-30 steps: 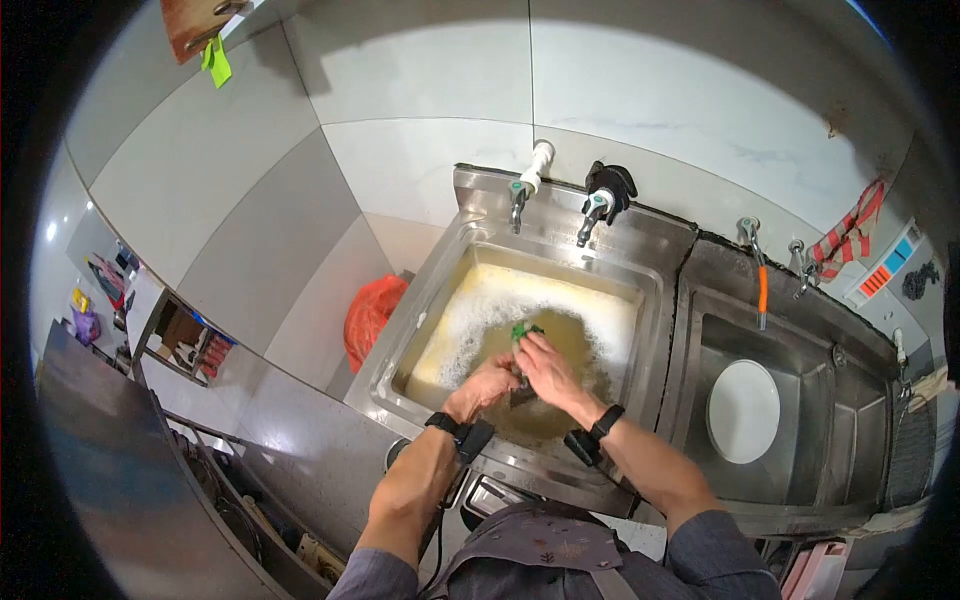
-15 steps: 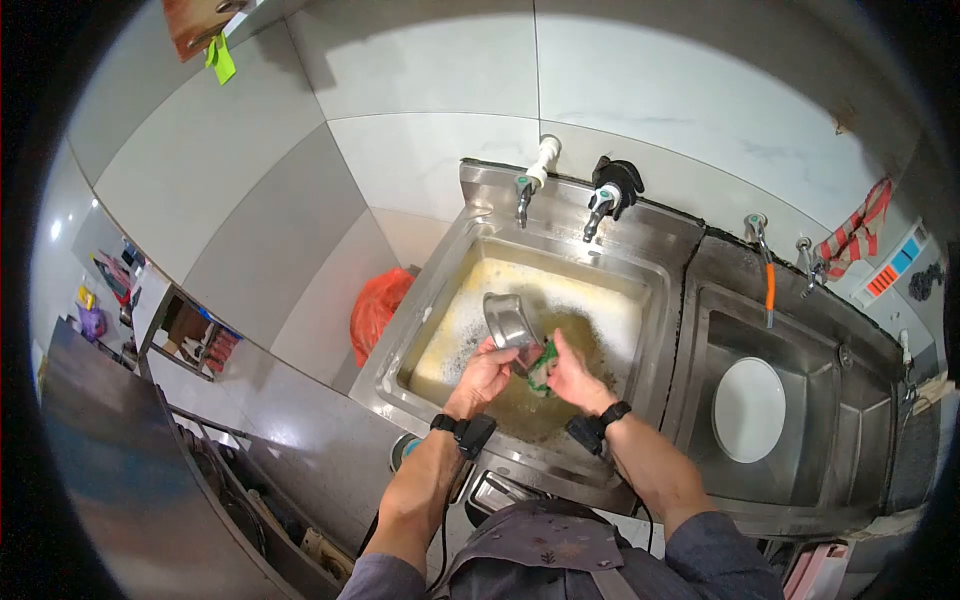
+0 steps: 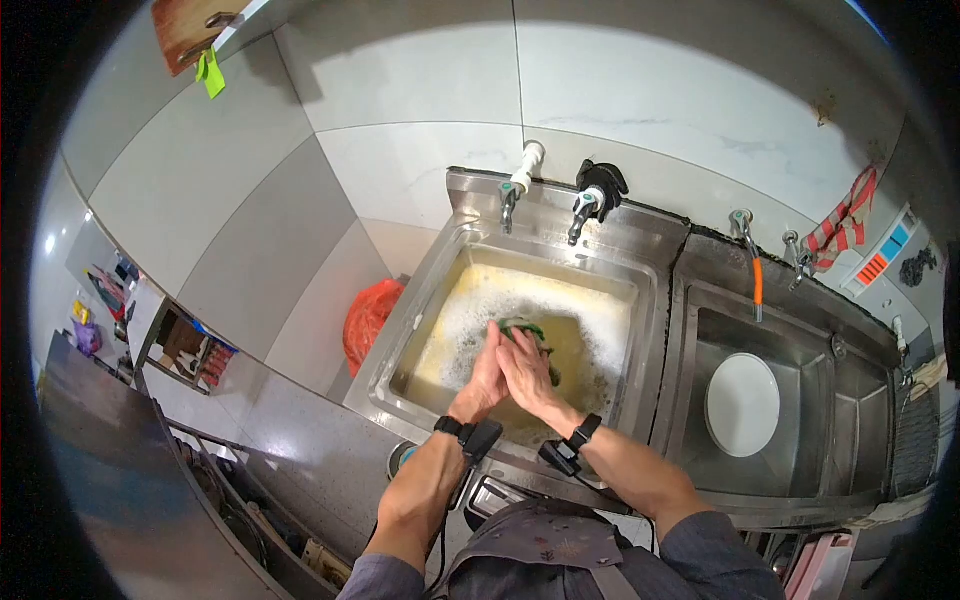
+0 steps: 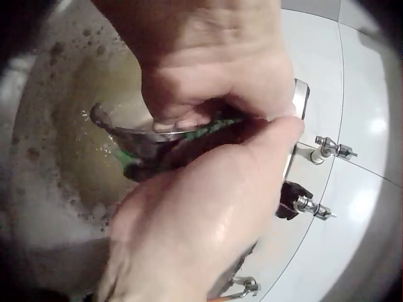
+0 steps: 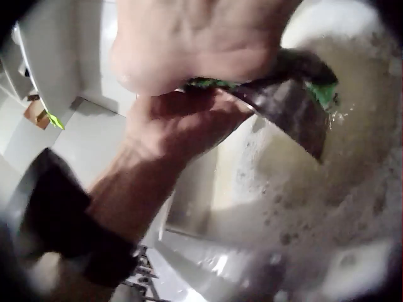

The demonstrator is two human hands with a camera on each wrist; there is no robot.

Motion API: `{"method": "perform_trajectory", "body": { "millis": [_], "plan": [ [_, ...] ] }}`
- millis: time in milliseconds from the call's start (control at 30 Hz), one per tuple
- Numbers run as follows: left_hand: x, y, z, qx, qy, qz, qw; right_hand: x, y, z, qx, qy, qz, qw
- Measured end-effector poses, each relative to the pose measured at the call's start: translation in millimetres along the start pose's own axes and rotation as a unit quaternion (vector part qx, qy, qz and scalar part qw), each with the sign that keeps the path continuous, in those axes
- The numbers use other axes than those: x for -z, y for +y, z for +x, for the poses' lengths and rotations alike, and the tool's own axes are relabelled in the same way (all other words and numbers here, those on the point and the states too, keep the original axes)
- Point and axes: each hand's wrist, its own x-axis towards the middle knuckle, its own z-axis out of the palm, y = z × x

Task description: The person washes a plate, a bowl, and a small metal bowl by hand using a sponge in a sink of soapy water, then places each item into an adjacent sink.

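Over the soapy water [image 3: 575, 350], my two hands are close together around a small steel pot [image 5: 289, 116]. The left hand [image 3: 485, 375] grips the pot, its fingers at the rim in the left wrist view. Against the pot the right hand [image 3: 527, 375] holds a green scouring pad [image 5: 323, 93], which pokes out past the steel in the right wrist view. Most of the pot and pad is hidden behind the hands.
The steel sink [image 3: 655, 300] has foam along its sides. Two taps [image 3: 508, 205] stand behind it, one with a black glove [image 3: 612, 185]. A white oval plate [image 3: 743, 405] lies in the right-hand sink [image 3: 690, 430]. A red bag [image 3: 370, 325] sits at left.
Half a second ago the pot was raised and tilted above the water, the pad beside it in the right hand. Now the right hand is over the pot, next to the left hand.
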Motion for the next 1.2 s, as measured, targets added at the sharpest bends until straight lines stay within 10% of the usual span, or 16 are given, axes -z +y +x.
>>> {"method": "perform_trajectory", "body": {
  "millis": [133,200,333,1200],
  "plan": [
    [17.7,-10.7,3.3,-0.026,-0.022,0.034,0.999,18.3,13.5,28.2,0.167,0.018,-0.012,0.986],
    [0.9,-12.7,-10.8,-0.072,-0.016,0.091,0.993,27.2,11.7,31.6,-0.109,-0.043,0.284,0.952],
    [30.1,-25.3,1.5,-0.088,-0.049,0.212,0.972,28.0,39.4,33.2,-0.194,-0.018,0.358,0.913],
    [14.6,-0.2,26.3,-0.174,0.12,-0.252,0.944,71.3,50.4,-18.8,-0.2,0.04,0.175,0.963]
  ]
}}
